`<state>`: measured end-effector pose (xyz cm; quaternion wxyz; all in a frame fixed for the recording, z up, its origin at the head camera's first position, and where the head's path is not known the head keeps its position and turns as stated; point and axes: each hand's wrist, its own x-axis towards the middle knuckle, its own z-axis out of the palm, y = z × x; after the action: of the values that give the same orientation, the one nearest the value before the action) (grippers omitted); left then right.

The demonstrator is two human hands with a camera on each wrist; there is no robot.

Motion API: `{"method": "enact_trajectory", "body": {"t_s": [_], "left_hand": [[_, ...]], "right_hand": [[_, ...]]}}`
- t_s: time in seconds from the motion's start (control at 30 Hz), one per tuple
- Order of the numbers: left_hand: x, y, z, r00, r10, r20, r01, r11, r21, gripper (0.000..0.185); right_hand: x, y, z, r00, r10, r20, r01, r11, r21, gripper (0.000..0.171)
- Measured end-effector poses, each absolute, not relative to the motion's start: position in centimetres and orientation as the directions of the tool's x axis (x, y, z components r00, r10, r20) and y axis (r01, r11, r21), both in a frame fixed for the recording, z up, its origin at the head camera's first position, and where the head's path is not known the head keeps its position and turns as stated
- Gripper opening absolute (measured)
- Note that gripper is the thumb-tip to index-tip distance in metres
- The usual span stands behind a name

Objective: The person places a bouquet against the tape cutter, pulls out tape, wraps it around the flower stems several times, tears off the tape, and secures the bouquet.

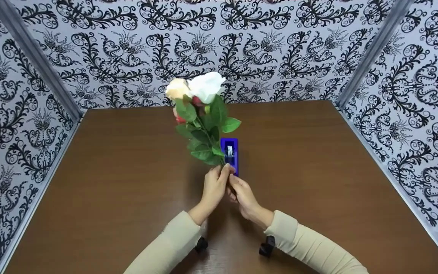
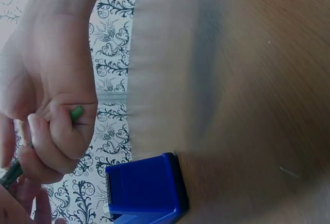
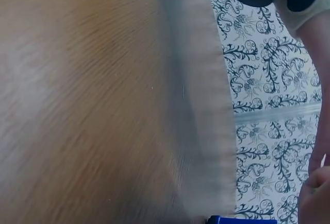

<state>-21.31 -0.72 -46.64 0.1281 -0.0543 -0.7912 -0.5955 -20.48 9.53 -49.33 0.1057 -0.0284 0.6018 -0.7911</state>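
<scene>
A bunch of roses, with white, peach and reddish blooms and green leaves, stands tilted up to the left over the middle of the table. My left hand grips its stems just below the leaves. Just beneath, my right hand holds the lower stems. In the left wrist view, the curled fingers of the right hand wrap the green stem, whose cut end pokes out. Behind the hands sits a blue tape dispenser, partly covered by leaves and fingers; its side shows low in the left wrist view.
The brown wooden table is ringed by walls papered in black and white scrollwork, with grey metal posts at the corners. Black camera mounts hang under both wrists. Cream sleeves cover the forearms.
</scene>
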Motion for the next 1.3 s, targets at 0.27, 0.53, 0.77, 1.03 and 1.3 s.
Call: {"method": "enact_trajectory", "body": {"t_s": [0.27,0.53,0.77,1.03,1.3], "left_hand": [[-21.4,-1.2,-46.9,-0.951,-0.100,0.294,0.259,0.265,0.929,0.030],[-21.2,-1.4,-46.9,-0.926,-0.022,0.377,0.336,0.411,0.848,0.033],[-21.2,-1.7,-47.0,-0.902,0.077,0.424,0.401,0.513,0.759,0.029],[-21.2,-2.0,-46.9,-0.917,0.069,0.392,0.375,0.485,0.790,0.024],[-21.4,-2.5,-47.1,-0.924,0.033,0.381,0.352,0.466,0.812,0.015]], "right_hand": [[-20.7,9.7,-49.8,-0.969,-0.246,-0.031,0.098,-0.265,-0.959,0.032],[-21.5,10.8,-50.4,-0.941,-0.256,0.221,-0.201,-0.100,-0.974,0.027],[-21.8,11.5,-49.6,-0.916,-0.282,0.287,-0.249,-0.162,-0.955,0.030],[-21.9,12.1,-48.8,-0.966,-0.216,0.140,-0.127,-0.074,-0.989,0.024],[-22.8,12.9,-47.8,-0.995,-0.097,0.039,-0.033,-0.067,-0.997,0.022]]}}
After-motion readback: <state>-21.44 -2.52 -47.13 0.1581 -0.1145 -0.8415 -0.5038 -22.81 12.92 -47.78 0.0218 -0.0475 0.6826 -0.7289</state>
